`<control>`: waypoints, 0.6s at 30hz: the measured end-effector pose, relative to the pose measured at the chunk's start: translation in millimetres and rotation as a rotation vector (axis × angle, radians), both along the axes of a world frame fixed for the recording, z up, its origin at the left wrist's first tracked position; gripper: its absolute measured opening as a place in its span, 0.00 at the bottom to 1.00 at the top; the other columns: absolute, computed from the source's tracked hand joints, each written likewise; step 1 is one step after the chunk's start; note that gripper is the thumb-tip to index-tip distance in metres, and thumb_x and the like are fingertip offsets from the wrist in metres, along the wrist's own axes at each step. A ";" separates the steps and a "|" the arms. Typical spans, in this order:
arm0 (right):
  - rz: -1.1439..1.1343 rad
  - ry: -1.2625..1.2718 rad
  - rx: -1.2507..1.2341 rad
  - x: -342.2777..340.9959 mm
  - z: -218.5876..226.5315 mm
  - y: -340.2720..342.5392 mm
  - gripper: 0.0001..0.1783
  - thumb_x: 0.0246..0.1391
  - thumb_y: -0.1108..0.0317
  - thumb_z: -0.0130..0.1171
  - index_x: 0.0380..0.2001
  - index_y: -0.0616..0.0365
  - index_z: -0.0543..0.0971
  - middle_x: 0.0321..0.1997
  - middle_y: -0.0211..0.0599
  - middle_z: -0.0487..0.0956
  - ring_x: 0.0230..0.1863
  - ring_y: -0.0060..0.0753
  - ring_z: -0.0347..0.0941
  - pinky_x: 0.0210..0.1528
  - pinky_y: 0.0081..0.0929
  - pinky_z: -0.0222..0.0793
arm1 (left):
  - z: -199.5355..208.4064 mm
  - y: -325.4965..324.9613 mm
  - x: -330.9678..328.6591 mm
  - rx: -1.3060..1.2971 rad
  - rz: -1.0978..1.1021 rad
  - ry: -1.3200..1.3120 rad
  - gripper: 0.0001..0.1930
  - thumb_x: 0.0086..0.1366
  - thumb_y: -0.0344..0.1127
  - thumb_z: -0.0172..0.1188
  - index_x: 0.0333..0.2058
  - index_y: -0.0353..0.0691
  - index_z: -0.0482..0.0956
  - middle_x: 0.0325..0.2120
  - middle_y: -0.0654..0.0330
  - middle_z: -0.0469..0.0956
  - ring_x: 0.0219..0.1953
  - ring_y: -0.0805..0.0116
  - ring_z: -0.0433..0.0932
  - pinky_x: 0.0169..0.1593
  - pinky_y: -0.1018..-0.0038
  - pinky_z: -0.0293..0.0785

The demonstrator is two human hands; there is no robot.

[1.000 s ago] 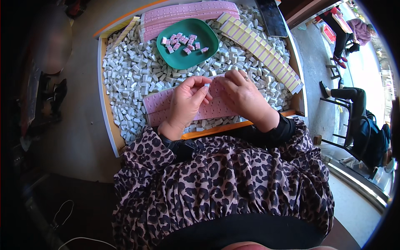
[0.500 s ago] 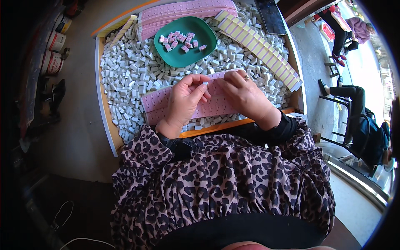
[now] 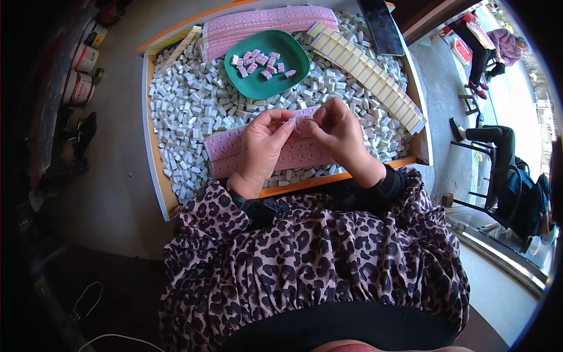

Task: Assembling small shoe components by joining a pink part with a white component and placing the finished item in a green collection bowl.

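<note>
— What are the hands doing?

— The left hand [image 3: 262,146] pinches a small white block [image 3: 291,119] at its fingertips, and the right hand [image 3: 337,132] meets it above a pink sticker sheet [image 3: 226,151].

— And around them?

— A tray [image 3: 153,170] heaped with white blocks [image 3: 187,111]. Farther off, a green dish [image 3: 258,88] holds pink-labelled blocks [image 3: 258,61], beside yellow strips [image 3: 366,73].

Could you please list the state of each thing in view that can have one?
Left hand: pinching a small white block.
Right hand: fingers curled, at the pink sheet.
Pink sheet: flat under both hands.
Green dish: holds a few pink-topped blocks.
Tray: filled with loose white blocks.
</note>
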State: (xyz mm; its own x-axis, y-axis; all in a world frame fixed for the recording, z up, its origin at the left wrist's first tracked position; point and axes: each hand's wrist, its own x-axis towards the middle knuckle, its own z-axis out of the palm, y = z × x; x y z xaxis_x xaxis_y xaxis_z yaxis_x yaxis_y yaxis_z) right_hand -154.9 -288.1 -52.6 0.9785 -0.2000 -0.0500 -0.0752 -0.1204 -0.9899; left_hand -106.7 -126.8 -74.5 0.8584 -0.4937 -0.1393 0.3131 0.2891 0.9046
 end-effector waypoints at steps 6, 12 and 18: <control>-0.017 -0.031 -0.131 3.8 -3.2 6.8 0.13 0.48 0.75 0.64 0.26 0.58 0.66 0.24 0.23 0.67 0.27 0.12 0.62 0.28 0.13 0.62 | 0.7 2.4 1.6 -0.029 0.020 0.063 0.09 0.64 0.24 0.51 0.43 0.32 0.73 0.37 0.58 0.77 0.36 0.72 0.79 0.45 0.75 0.77; -0.021 -0.011 -0.134 4.7 3.8 10.3 0.14 0.48 0.74 0.65 0.24 0.59 0.66 0.23 0.23 0.68 0.26 0.13 0.61 0.27 0.14 0.62 | -1.0 1.6 1.4 -0.031 0.038 0.059 0.09 0.64 0.23 0.52 0.43 0.31 0.73 0.33 0.59 0.79 0.35 0.75 0.78 0.43 0.80 0.75; -0.011 -0.005 -0.142 5.6 1.5 9.0 0.15 0.47 0.73 0.66 0.24 0.58 0.67 0.23 0.23 0.68 0.26 0.13 0.62 0.27 0.14 0.62 | 1.2 0.5 1.3 -0.054 0.018 0.039 0.08 0.63 0.22 0.53 0.42 0.32 0.74 0.34 0.59 0.79 0.36 0.75 0.79 0.45 0.80 0.75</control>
State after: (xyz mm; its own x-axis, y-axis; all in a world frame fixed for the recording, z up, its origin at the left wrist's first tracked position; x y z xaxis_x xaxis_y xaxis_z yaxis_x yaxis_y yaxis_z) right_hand -149.3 -279.1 -51.1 0.9763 -0.2156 -0.0155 -0.0724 -0.2583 -0.9634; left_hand -105.4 -126.2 -73.4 0.8615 -0.4863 -0.1460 0.3421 0.3434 0.8747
